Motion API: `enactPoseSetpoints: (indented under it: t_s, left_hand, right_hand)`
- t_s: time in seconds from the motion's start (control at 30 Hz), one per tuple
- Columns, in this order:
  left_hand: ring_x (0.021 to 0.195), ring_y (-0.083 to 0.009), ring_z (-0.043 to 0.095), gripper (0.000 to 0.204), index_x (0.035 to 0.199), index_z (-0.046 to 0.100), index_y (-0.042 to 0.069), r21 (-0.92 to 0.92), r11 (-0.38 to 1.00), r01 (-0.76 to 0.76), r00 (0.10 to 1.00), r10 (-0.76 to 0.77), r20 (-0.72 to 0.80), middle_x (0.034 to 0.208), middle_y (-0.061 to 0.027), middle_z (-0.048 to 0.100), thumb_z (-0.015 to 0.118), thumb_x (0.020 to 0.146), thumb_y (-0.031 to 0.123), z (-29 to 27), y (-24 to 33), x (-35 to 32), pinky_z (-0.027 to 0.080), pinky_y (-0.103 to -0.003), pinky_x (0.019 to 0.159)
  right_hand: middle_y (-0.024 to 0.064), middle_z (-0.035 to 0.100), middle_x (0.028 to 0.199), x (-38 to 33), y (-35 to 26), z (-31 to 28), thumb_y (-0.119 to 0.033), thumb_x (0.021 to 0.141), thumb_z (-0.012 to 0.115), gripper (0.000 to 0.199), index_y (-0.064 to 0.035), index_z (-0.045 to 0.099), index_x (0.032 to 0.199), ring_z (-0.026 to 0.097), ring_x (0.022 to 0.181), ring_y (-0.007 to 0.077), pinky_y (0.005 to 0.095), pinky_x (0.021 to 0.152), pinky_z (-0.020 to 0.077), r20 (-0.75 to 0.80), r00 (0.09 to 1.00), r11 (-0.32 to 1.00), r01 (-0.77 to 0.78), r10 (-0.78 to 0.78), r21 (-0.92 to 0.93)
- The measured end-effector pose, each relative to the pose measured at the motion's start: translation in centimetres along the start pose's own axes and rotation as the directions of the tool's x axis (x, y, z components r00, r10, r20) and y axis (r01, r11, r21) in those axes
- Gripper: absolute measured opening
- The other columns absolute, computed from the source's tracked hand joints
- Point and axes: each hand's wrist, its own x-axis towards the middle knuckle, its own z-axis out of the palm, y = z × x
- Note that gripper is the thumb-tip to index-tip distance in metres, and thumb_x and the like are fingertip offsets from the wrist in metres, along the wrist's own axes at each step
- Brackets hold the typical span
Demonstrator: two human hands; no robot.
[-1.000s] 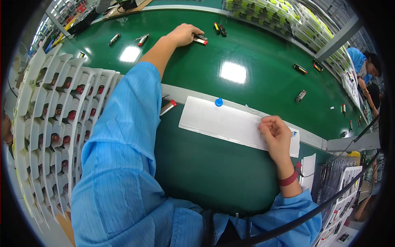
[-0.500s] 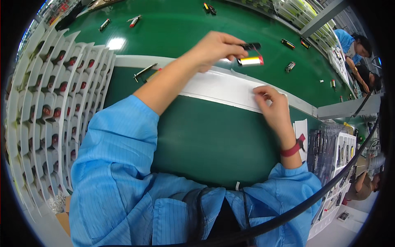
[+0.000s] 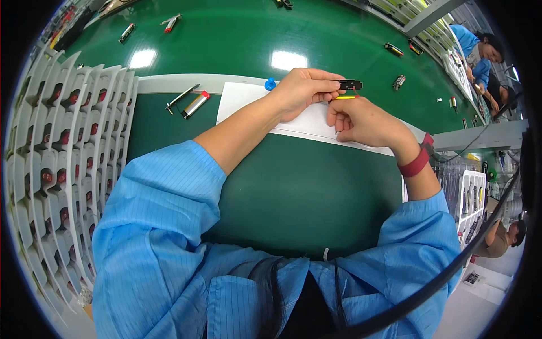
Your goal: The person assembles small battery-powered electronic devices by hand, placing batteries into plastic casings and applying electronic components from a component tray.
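My left hand is closed on a slim black circuit board, pinched between thumb and fingers over a white sheet. Just below the board shows a thin yellow edge of a battery cell, mostly hidden by my hands. Close beside it, my right hand has its fingers curled in. A tiny pale tip shows at those fingers, too small to name. Left of the sheet lie a silver battery cell with a red end and a thin wired strip. A blue knob-like piece stands on the sheet's far edge.
Stacked white trays with red parts rise at my left. More trays stand at the right. Several battery assemblies, one a silver piece, lie on the far green surface. A black cable crosses low right. Co-workers are beyond.
The left hand has drawn the board and cell closer. The right hand has risen beside them and its fingers have curled in. The view has shifted, uncovering the blue piece and left battery cell.
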Motion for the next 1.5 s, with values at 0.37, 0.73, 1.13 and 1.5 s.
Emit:
enactPoseSetpoints:
  t_s: [0.37,0.73,1.13,1.5]
  left_hand:
    - [0.077,-0.0117,0.057,0.027,0.106,0.057,-0.007,0.064,0.998,-0.007,0.998,0.011,-0.060,0.090,-0.0122,0.063,0.054,0.084,0.009,0.6,0.0,-0.4,0.048,-0.023,0.072]
    - [0.065,-0.0079,0.059,0.031,0.110,0.056,-0.006,0.446,0.837,0.318,0.811,-0.484,0.330,0.079,-0.0099,0.063,0.052,0.082,0.005,-0.3,4.7,-2.3,0.048,-0.018,0.057]
    - [0.076,-0.0173,0.065,0.041,0.114,0.046,-0.015,0.457,0.829,0.322,0.860,-0.457,0.225,0.085,-0.0189,0.061,0.053,0.076,-0.003,0.9,1.6,-2.0,0.053,-0.022,0.061]
    - [0.076,-0.0145,0.061,0.026,0.106,0.053,-0.009,-0.002,0.989,0.146,0.989,-0.146,0.003,0.093,-0.0144,0.061,0.051,0.083,0.001,0.1,1.2,-0.7,0.051,-0.023,0.069]
  right_hand:
    - [0.0104,0.055,0.072,-4.6,0.9,7.8,0.006,0.071,0.059,0.016,-0.0003,0.055,0.085,0.057,0.063,0.0235,0.0274,0.060,0.0481,-0.772,0.547,0.947,0.193,-0.322,-0.258]
    - [0.0055,0.057,0.069,-1.6,2.1,1.9,0.001,0.070,0.059,0.014,0.0006,0.052,0.082,0.054,0.061,0.0128,0.0241,0.060,0.0459,-0.417,0.908,0.964,0.069,0.047,0.257]
    - [0.0045,0.055,0.078,-3.8,1.1,2.7,0.007,0.075,0.053,0.021,0.0002,0.053,0.095,0.056,0.068,0.0100,0.0219,0.061,0.0479,-0.791,0.600,0.988,0.147,-0.118,-0.037]
    - [0.0007,0.054,0.073,-1.6,2.1,0.7,-0.002,0.082,0.055,0.010,-0.0062,0.050,0.091,0.056,0.061,0.0073,0.0199,0.053,0.0510,-0.556,0.765,0.181,0.527,0.326,0.831]
